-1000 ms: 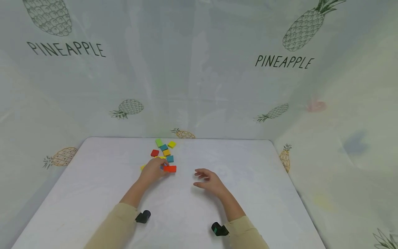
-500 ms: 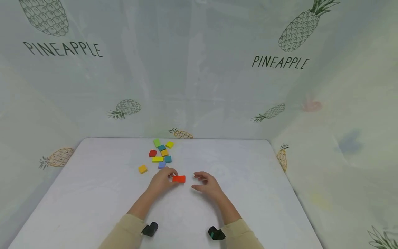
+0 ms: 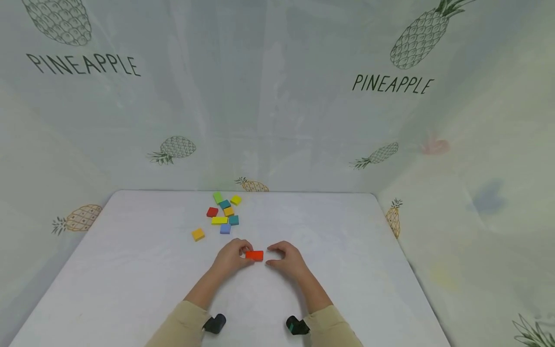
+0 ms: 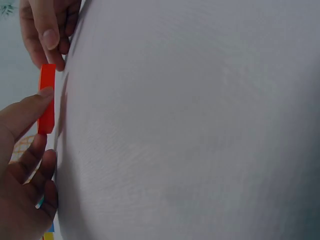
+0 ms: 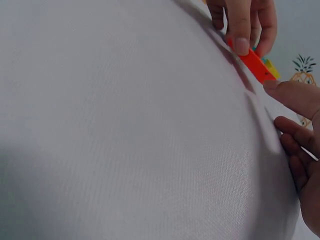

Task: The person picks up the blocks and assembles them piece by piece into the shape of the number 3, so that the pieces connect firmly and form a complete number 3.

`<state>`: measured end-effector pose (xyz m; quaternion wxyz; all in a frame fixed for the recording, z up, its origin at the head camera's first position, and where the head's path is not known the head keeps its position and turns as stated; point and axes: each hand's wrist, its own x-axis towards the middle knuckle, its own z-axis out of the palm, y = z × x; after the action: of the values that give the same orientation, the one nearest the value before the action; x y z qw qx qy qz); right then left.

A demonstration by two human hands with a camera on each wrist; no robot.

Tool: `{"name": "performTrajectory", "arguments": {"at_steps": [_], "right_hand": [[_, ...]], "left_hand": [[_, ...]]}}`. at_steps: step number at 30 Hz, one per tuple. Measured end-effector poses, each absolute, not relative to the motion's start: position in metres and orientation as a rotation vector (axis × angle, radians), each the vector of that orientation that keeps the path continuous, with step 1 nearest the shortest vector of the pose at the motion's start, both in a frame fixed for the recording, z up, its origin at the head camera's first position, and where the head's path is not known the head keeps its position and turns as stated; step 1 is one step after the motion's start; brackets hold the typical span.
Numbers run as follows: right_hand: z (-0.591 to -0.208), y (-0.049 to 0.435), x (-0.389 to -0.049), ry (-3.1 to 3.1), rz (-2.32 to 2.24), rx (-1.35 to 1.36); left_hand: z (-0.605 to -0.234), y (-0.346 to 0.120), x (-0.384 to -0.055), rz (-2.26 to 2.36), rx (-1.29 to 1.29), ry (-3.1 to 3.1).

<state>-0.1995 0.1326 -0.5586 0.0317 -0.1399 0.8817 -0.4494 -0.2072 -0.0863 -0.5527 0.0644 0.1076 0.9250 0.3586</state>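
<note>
Between thumb and fingers, my left hand (image 3: 229, 256) pinches a red rectangular block (image 3: 256, 256) by its left end. The left wrist view has the thumb lying across the middle of the red block (image 4: 46, 112), which is held just over the white table. My right hand (image 3: 289, 258) is beside the block's right end, thumb and fingers spread apart with a gap between them. In the right wrist view, the right thumb (image 5: 292, 95) is close to the tip of the block; whether it touches cannot be told.
Several small blocks lie loose at the back left of the white table (image 3: 329, 231): among them a yellow one (image 3: 219, 220), a dark red one (image 3: 212, 212), a blue one (image 3: 225, 229) and an orange one (image 3: 198, 234) off to the side. A pineapple-print curtain (image 3: 277, 96) hangs behind.
Carrying the red block, my left hand has come away from the loose blocks, right and toward the front. My right hand has shifted slightly, and the two hands are now close together.
</note>
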Motion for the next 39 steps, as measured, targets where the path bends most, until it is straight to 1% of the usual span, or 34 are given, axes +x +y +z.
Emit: {"name": "performTrajectory", "arguments": {"at_steps": [4, 11, 17, 30, 39], "right_hand": [[-0.561, 0.130, -0.202, 2.767, -1.346, -0.501], [-0.565, 0.122, -0.201, 2.818, -1.228, -0.420], [-0.565, 0.117, -0.199, 2.902, -1.157, -0.439], [-0.564, 0.114, -0.198, 2.941, -1.106, -0.419], [-0.565, 0.114, -0.198, 2.937, -1.120, -0.403]], "left_hand": [[-0.554, -0.084, -0.206, 1.062, 0.336, 2.807], [-0.558, -0.081, -0.205, 1.034, 0.334, 2.830], [-0.560, -0.082, -0.205, 1.088, 0.307, 2.801], [-0.565, -0.100, -0.209, 1.240, 0.258, 2.700], [-0.565, -0.104, -0.208, 1.288, 0.231, 2.656]]}}
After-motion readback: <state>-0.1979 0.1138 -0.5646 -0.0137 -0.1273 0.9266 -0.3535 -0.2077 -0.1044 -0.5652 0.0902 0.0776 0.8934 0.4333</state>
